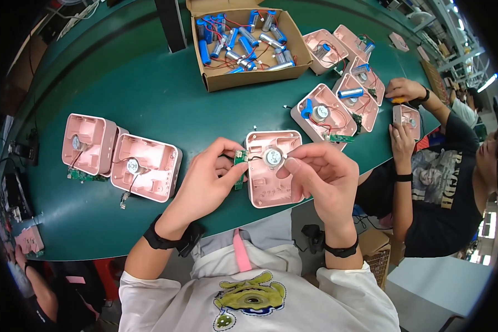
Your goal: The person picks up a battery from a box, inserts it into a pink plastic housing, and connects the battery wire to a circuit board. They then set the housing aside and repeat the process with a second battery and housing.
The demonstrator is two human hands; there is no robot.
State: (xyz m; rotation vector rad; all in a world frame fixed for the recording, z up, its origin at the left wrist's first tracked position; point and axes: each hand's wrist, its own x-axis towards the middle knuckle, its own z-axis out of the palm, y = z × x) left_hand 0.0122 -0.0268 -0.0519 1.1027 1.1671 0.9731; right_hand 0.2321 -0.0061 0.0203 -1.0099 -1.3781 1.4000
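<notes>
In front of me lies a pink plastic housing (pixel 276 191), its hollow side up, with a round silver speaker (pixel 273 157) in its upper middle. My left hand (pixel 213 171) is closed on a green circuit board (pixel 239 170), held upright at the housing's left edge. A short dark wire runs from the board's side toward the speaker. My right hand (pixel 326 174) reaches over the housing's right side, thumb and forefinger pinched at the speaker's right rim. Whatever is between those fingertips is too small to make out.
Two pink housings with speakers (pixel 146 166) sit at left. Several more (pixel 332 99), with blue cylindrical batteries, stand at right. A cardboard box (pixel 254 80) at the back holds blue batteries with red wires. Beyond the right-hand housings, a co-worker's hands (pixel 402 138) handle another housing.
</notes>
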